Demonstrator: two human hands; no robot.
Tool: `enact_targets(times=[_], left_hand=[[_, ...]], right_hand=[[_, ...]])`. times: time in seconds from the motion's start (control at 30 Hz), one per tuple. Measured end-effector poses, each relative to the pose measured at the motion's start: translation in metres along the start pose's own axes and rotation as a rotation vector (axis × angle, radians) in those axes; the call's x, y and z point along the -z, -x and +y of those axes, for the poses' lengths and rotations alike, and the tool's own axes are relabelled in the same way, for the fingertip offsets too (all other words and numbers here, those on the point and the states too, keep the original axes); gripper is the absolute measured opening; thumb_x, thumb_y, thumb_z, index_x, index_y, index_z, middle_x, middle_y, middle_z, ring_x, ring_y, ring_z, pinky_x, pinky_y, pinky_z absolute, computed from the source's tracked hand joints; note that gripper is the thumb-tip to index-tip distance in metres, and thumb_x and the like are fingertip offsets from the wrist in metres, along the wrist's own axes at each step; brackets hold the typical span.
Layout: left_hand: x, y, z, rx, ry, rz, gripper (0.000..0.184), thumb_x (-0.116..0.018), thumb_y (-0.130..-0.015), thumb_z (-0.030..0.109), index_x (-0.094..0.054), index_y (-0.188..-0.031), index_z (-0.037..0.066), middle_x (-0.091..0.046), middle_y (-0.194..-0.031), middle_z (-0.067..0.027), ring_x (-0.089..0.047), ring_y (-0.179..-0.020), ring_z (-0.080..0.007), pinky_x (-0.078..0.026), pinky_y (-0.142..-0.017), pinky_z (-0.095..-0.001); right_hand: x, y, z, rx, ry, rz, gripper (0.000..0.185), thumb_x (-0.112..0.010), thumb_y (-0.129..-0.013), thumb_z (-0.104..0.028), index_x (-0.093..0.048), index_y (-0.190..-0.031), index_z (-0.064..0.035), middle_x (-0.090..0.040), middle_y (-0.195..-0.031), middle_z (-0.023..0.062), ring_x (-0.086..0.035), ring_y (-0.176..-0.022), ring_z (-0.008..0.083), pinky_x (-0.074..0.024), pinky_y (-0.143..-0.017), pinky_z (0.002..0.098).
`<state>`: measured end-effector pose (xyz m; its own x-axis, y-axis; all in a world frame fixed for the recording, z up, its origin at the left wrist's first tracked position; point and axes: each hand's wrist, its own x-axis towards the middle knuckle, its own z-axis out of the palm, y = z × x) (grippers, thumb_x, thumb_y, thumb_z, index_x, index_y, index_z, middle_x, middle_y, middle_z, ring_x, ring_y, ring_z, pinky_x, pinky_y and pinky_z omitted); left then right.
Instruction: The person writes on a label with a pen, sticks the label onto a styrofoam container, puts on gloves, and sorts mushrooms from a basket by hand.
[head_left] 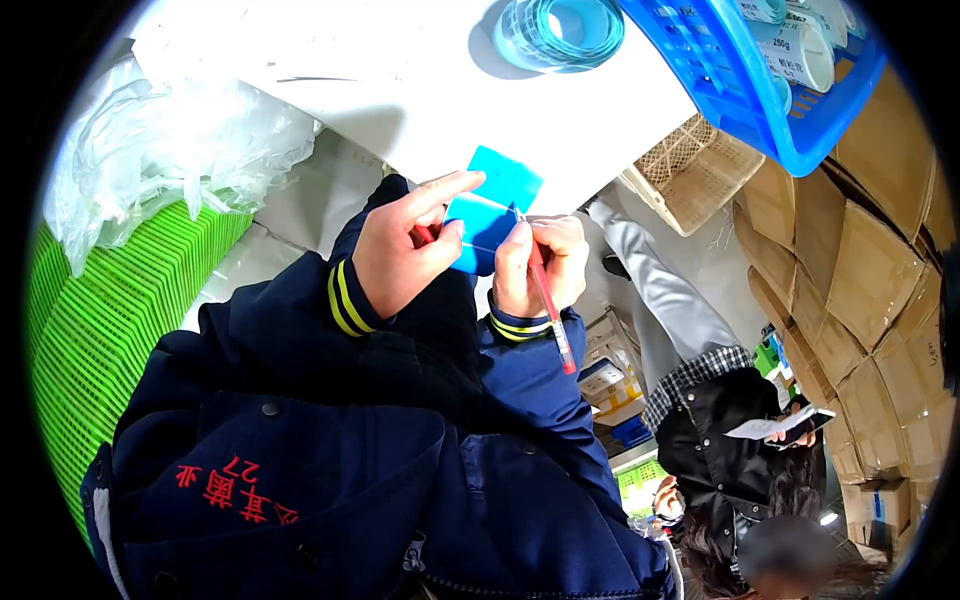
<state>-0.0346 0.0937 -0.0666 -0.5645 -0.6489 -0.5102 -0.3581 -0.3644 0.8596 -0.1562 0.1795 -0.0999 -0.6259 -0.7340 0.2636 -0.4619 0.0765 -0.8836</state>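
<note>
My left hand (410,245) is closed on a short blue strip of label-like pieces (490,215), held at the table's front edge. A small red object (424,234), perhaps a pen cap, shows between its fingers; most of it is hidden. In my right hand (548,262) is a red pen (549,290), slanted with its tip at the strip's right side. Whether the tip touches the strip I cannot tell. On the white table (420,90) beyond my hands lies a blue-green roll (560,35) of similar strip.
A blue basket (730,85) with labelled clear containers stands at the upper right, above a beige crate (690,175). Flattened cardboard boxes (870,270) line the right. Plastic bags (190,150) lie over green crates (110,310) at left. Another person (720,430) stands nearby holding a phone and paper.
</note>
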Motion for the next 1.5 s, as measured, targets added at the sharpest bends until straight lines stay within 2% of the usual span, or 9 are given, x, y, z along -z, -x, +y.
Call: enact_targets(times=[0.03, 0.87, 1.07, 1.2, 1.27, 1.33, 1.4, 1.47, 1.5], left_hand=[[0.001, 0.000, -0.001, -0.001, -0.005, -0.011, 0.047, -0.055, -0.077, -0.007, -0.052, -0.123, 0.005, -0.040, -0.062, 0.0016, -0.037, -0.053, -0.0029, -0.033, -0.050, -0.0188], [0.001, 0.001, 0.001, 0.009, 0.013, -0.015, 0.047, -0.055, -0.077, -0.006, -0.053, -0.123, 0.005, -0.043, -0.067, 0.0010, -0.038, -0.054, -0.0032, -0.035, -0.052, -0.0182], [-0.008, -0.002, 0.009, 0.001, 0.010, -0.018, 0.046, -0.055, -0.077, -0.006, -0.052, -0.123, 0.004, -0.043, -0.067, 0.0009, -0.039, -0.055, -0.0030, -0.035, -0.052, -0.0182], [-0.016, -0.007, 0.014, -0.008, -0.001, -0.020, 0.046, -0.055, -0.077, -0.006, -0.052, -0.122, 0.003, -0.043, -0.067, 0.0012, -0.038, -0.055, -0.0028, -0.034, -0.052, -0.0184], [-0.016, -0.009, 0.012, -0.026, 0.016, -0.026, 0.046, -0.054, -0.077, -0.006, -0.052, -0.122, 0.003, -0.044, -0.067, 0.0014, -0.037, -0.055, -0.0027, -0.034, -0.051, -0.0185], [-0.013, -0.010, 0.009, -0.039, 0.117, -0.091, 0.048, -0.054, -0.077, -0.007, -0.048, -0.124, 0.003, -0.044, -0.066, 0.0019, -0.036, -0.055, -0.0022, -0.033, -0.052, -0.0182], [-0.011, -0.007, 0.013, -0.029, 0.138, -0.103, 0.048, -0.052, -0.079, -0.007, -0.043, -0.125, 0.001, -0.043, -0.064, 0.0029, -0.036, -0.057, -0.0017, -0.031, -0.053, -0.0177], [-0.005, -0.002, 0.018, -0.023, 0.158, -0.114, 0.048, -0.050, -0.080, -0.008, -0.038, -0.126, 0.000, -0.042, -0.062, 0.0039, -0.035, -0.058, -0.0012, -0.028, -0.055, -0.0172], [0.001, 0.001, 0.021, -0.017, 0.176, -0.111, 0.046, -0.050, -0.080, -0.007, -0.037, -0.124, 0.001, -0.044, -0.063, 0.0034, -0.037, -0.059, -0.0011, -0.029, -0.056, -0.0171]], right_hand=[[0.000, 0.000, -0.001, -0.001, -0.001, 0.000, 0.013, -0.060, -0.079, -0.001, -0.048, -0.082, -0.0018, -0.055, -0.070, 0.0090, -0.050, -0.060, 0.0157, -0.0423, -0.056, 0.0261], [0.001, 0.000, -0.003, -0.027, 0.029, 0.004, 0.011, -0.058, -0.080, -0.001, -0.047, -0.082, -0.0007, -0.052, -0.071, 0.0089, -0.048, -0.060, 0.0132, -0.0410, -0.056, 0.0247], [0.012, -0.007, -0.002, -0.013, -0.004, -0.020, 0.011, -0.057, -0.078, 0.002, -0.047, -0.081, 0.0000, -0.052, -0.069, 0.0097, -0.049, -0.060, 0.0154, -0.0413, -0.056, 0.0261], [0.019, -0.012, 0.006, 0.033, -0.012, 0.012, 0.011, -0.055, -0.080, 0.001, -0.045, -0.085, -0.0009, -0.051, -0.070, 0.0097, -0.048, -0.060, 0.0146, -0.0408, -0.055, 0.0263], [0.020, -0.005, 0.010, -0.048, -0.084, 0.071, 0.013, -0.055, -0.082, 0.000, -0.044, -0.088, -0.0020, -0.050, -0.071, 0.0089, -0.047, -0.059, 0.0136, -0.0403, -0.055, 0.0256], [0.022, -0.006, -0.001, -0.077, -0.089, 0.069, 0.015, -0.055, -0.083, 0.001, -0.043, -0.090, -0.0030, -0.049, -0.076, 0.0085, -0.047, -0.062, 0.0123, -0.0403, -0.057, 0.0245], [0.023, -0.012, -0.013, -0.148, -0.244, 0.174, 0.016, -0.054, -0.083, 0.004, -0.043, -0.091, -0.0033, -0.049, -0.082, 0.0087, -0.047, -0.067, 0.0116, -0.0406, -0.061, 0.0243], [0.025, -0.019, -0.025, -0.127, -0.283, 0.184, 0.020, -0.058, -0.082, 0.006, -0.047, -0.096, -0.0027, -0.052, -0.090, 0.0073, -0.050, -0.079, 0.0122, -0.0421, -0.075, 0.0247], [0.027, -0.021, -0.028, -0.138, -0.266, 0.166, 0.020, -0.059, -0.081, 0.006, -0.049, -0.097, -0.0023, -0.053, -0.092, 0.0071, -0.051, -0.080, 0.0122, -0.0422, -0.077, 0.0250]])
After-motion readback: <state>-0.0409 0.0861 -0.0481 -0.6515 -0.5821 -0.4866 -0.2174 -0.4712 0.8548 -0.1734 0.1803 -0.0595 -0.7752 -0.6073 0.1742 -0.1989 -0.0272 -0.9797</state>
